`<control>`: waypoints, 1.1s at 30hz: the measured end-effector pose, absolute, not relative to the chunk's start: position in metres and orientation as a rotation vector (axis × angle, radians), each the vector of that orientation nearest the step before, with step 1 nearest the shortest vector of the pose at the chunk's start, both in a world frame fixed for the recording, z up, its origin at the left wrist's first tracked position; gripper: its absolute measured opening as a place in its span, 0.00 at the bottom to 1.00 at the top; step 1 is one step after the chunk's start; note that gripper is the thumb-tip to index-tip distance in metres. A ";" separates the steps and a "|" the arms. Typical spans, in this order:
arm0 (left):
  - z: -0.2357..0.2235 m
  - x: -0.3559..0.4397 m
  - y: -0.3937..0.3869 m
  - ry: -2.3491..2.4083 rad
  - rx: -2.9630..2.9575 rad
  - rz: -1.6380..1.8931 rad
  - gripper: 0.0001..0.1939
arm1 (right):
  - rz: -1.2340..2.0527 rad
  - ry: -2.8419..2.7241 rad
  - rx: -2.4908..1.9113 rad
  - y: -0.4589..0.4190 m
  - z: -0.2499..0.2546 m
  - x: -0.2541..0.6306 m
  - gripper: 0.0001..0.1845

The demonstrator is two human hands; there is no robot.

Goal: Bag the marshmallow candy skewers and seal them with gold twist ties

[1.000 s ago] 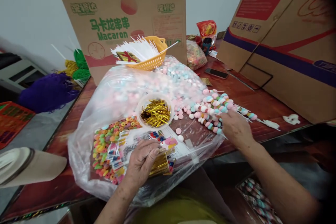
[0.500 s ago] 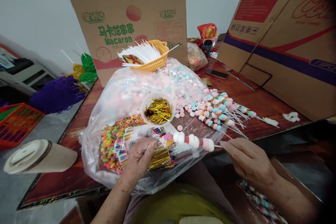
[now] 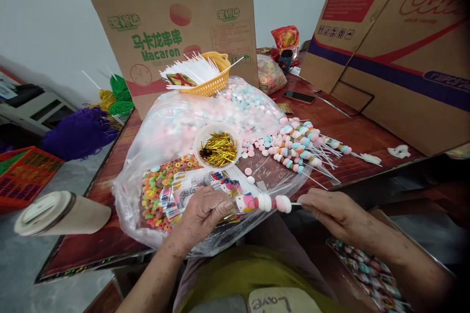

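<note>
My right hand (image 3: pixel 326 210) pinches the stick end of a marshmallow skewer (image 3: pixel 273 202) and holds it level, pointing left. The skewer's tip sits inside a small printed wrapper bag (image 3: pixel 235 196) that my left hand (image 3: pixel 205 212) holds open on a stack of the same printed bags (image 3: pixel 183 195). Both hands are at the near edge of a big clear plastic bag (image 3: pixel 176 127) full of pink, blue and white candies. A pile of finished skewers (image 3: pixel 299 149) lies to the right of it.
A white bowl of gold twist ties (image 3: pixel 218 149), coloured ring candies (image 3: pixel 156 190) and a yellow basket of white sticks (image 3: pixel 205 76) lie on the brown table (image 3: pixel 352 137). Tall cartons (image 3: pixel 165 19) stand behind, a phone (image 3: pixel 299 97) lies far right, a paper cup (image 3: pixel 62 212) at left.
My right hand left the skewer pile with one skewer, brought it toward me and pushed its tip left into the bag held by my left hand.
</note>
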State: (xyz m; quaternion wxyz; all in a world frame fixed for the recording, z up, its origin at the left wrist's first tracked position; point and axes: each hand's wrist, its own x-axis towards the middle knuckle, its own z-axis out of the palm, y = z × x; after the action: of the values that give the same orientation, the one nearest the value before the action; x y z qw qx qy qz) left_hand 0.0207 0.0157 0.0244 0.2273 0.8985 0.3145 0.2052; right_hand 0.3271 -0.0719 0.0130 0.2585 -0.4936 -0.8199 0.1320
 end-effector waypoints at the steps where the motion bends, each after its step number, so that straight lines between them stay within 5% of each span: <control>1: 0.025 0.022 0.016 0.854 2.485 0.564 0.18 | 0.394 -2.233 -1.330 -0.072 0.013 0.326 0.14; 7: 0.029 0.020 0.021 0.792 2.561 0.493 0.15 | 0.479 -2.220 -1.325 -0.067 0.014 0.322 0.15; 11: 0.033 0.026 0.024 0.832 2.587 0.292 0.29 | 0.489 -2.226 -1.285 -0.066 0.020 0.320 0.14; 18: 0.031 0.052 0.019 0.983 2.381 0.023 0.14 | 0.461 -2.458 -1.276 -0.064 0.030 0.312 0.14; 28: 0.034 0.065 0.025 1.006 2.253 -0.162 0.27 | 0.207 -2.707 -1.291 -0.046 0.031 0.297 0.14; 33: 0.023 0.079 0.019 0.751 2.040 -0.193 0.12 | 0.133 -2.789 -1.140 -0.040 0.026 0.289 0.15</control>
State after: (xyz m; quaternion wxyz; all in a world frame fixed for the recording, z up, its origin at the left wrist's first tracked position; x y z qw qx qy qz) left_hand 0.0790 0.0192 0.0229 0.4614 0.8293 0.3055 -0.0783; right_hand 0.2885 -0.0395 0.0263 0.0626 -0.3772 -0.9230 0.0440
